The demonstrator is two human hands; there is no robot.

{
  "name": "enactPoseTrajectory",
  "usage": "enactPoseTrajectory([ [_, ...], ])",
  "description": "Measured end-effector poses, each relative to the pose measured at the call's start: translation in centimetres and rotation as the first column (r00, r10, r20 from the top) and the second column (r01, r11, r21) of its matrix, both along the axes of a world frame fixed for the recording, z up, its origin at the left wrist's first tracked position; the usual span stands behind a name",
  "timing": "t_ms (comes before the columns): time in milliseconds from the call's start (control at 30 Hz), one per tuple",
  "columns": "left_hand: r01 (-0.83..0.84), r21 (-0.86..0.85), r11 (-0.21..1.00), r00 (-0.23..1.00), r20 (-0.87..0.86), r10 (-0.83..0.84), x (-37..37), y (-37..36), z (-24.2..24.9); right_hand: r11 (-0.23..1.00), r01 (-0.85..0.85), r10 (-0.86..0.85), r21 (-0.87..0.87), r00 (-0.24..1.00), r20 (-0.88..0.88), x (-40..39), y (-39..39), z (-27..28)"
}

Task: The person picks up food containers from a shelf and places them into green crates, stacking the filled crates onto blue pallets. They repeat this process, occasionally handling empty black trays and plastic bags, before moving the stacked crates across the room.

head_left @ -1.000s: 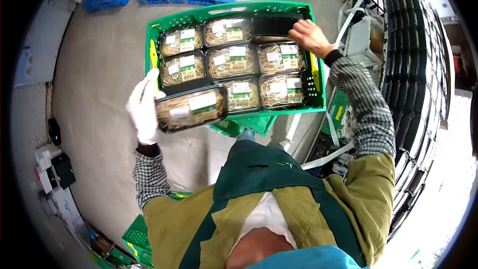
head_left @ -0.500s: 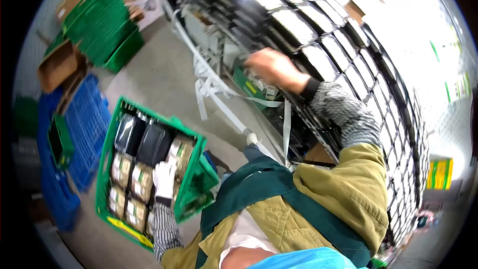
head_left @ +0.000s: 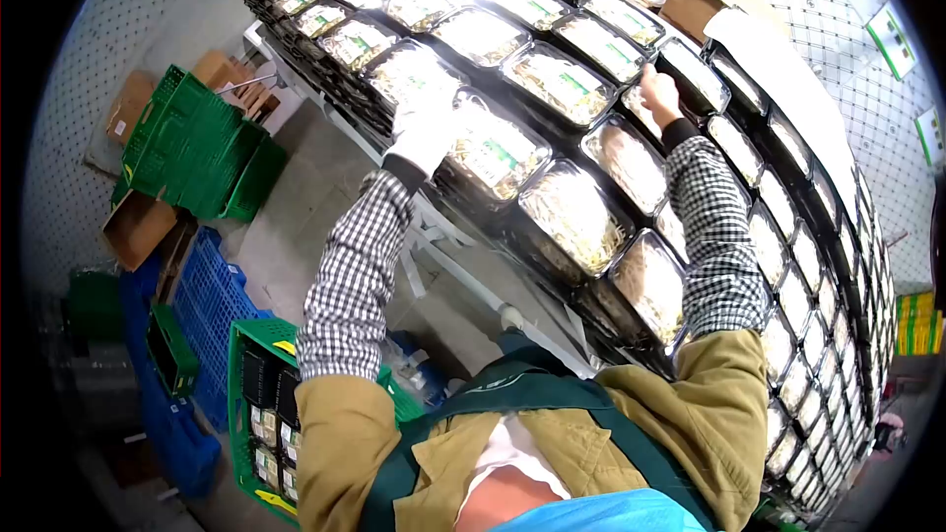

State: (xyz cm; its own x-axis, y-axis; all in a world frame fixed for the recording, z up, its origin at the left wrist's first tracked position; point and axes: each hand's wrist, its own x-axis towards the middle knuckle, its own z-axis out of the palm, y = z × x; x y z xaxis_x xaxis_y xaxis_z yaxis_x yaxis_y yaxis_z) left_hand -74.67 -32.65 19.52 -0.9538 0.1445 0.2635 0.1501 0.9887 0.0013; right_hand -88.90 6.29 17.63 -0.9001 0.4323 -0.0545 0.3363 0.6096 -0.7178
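Gloved left hand (head_left: 426, 128) is on the packs (head_left: 557, 84) at their near edge, can't tell its fingers through the glare. Right hand (head_left: 660, 97) is further in, fingers curled, grip unclear. Crate (head_left: 236, 433) sits near the left elbow.

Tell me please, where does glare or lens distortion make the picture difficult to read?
In the head view, glare whitens several packs and the gloved left hand, whose outline is hard to trace; the wide lens bows the rows of packs and leaves the corners black.
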Motion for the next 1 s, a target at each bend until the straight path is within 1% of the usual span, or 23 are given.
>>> enactPoseTrajectory([
  [67,0.050,0.055,0.997,0.999,-0.013,-0.049,-2.1,1.0,-1.2,0.992,-0.128,0.127,0.005,0.982,-0.142,-1.6,-0.6,-2.3],
  [133,0.046,0.199,0.979,0.996,0.068,-0.060,-3.3,1.9,-0.8,0.949,-0.127,0.144,0.289,0.989,-0.040,-3.9,-0.5,-2.3],
  [167,0.030,0.266,0.964,0.991,0.117,-0.063,-3.5,2.1,-0.6,0.951,-0.147,0.160,0.273,0.987,-0.027,-4.2,-0.6,-1.6],
  [200,0.012,0.329,0.944,0.984,0.162,-0.069,-4.0,2.2,-0.3,0.990,-0.051,0.058,0.135,0.997,-0.049,-4.7,-0.8,-1.1],
  [233,0.092,0.184,0.979,0.979,0.163,-0.123,-4.8,2.4,0.1,0.999,0.045,-0.045,-0.008,0.997,-0.059,-5.3,-1.2,-0.5],
  [300,0.243,-0.117,0.963,0.956,0.199,-0.217,-5.8,4.1,2.2,0.993,0.080,-0.077,0.089,0.997,-0.032,-7.9,-0.4,-1.4],
  [367,0.217,-0.035,0.976,0.966,0.150,-0.209,-6.8,5.5,2.0,0.997,0.074,-0.074,0.020,0.997,-0.032,-8.1,-0.3,-1.0],
  [433,0.208,0.011,0.978,0.978,0.010,-0.208,-6.7,6.3,1.5,0.977,0.212,-0.213,-0.029,0.977,-0.013,-9.1,-0.5,-1.3],
  [467,0.194,0.015,0.981,0.981,0.000,-0.194,-7.7,6.4,-0.1,0.990,0.128,-0.127,0.054,0.992,-0.025,-9.9,-0.5,-1.8],
  [500,0.177,0.017,0.984,0.984,-0.008,-0.177,-9.0,6.2,-1.4,0.937,-0.105,0.114,0.332,0.993,-0.010,-10.8,0.7,-2.8],
  [533,0.182,0.057,0.982,0.983,-0.008,-0.182,-9.5,6.2,-1.8,0.650,-0.294,0.368,0.701,0.928,0.047,-11.8,2.4,-4.3],
  [567,0.123,0.013,0.992,0.986,0.116,-0.124,-9.3,6.8,-0.3,0.446,-0.310,0.472,0.840,0.878,0.074,-12.5,3.8,-5.0],
  [600,0.078,0.213,0.974,0.996,0.027,-0.085,-12.5,6.5,-4.1,0.484,-0.343,0.475,0.805,0.876,0.088,-9.8,2.7,-2.1],
  [633,0.372,-0.047,0.927,0.923,-0.084,-0.374,-11.6,5.7,-1.9,0.517,-0.310,0.388,0.798,0.916,0.104,-11.1,3.0,-2.7],
  [667,0.197,0.422,0.885,0.940,0.175,-0.293,-13.4,5.7,-2.3,0.430,-0.269,0.535,0.862,0.845,-0.003,-13.7,5.5,-4.8],
  [700,0.154,0.472,0.868,0.955,0.156,-0.254,-11.4,5.7,0.3,0.266,0.018,0.764,0.964,0.606,-0.222,-18.9,9.5,-7.8],
  [733,0.149,0.498,0.854,0.965,0.116,-0.236,-9.9,7.0,2.6,0.195,0.462,0.885,0.865,0.297,-0.358,-23.4,12.9,-10.2],
  [800,0.120,0.552,0.825,0.980,0.067,-0.187,-6.8,7.9,7.2,-0.392,0.334,0.754,0.857,0.650,0.092,-26.4,13.4,-3.2],
  [833,0.111,0.571,0.813,0.986,0.042,-0.164,-4.8,7.8,9.1,-0.613,0.188,0.615,0.767,0.723,0.315,-27.7,13.3,0.6],
  [867,0.113,0.577,0.809,0.991,-0.002,-0.137,-3.2,7.7,10.9,-0.198,0.181,0.636,0.963,0.772,-0.015,-24.8,9.9,3.3],
  [900,0.118,0.517,0.848,0.993,-0.044,-0.111,-1.2,7.4,12.1,0.287,0.255,0.563,0.923,0.735,-0.378,-22.2,6.6,6.0],
  [933,0.153,0.466,0.871,0.961,-0.274,-0.022,1.0,6.7,12.4,0.394,0.141,0.594,0.908,0.715,-0.368,-18.0,1.7,9.8],
  [1000,0.136,0.364,0.922,0.945,-0.327,-0.010,9.7,1.2,16.4,0.489,-0.070,0.677,0.869,0.659,-0.327,-9.0,-6.2,16.9],
])
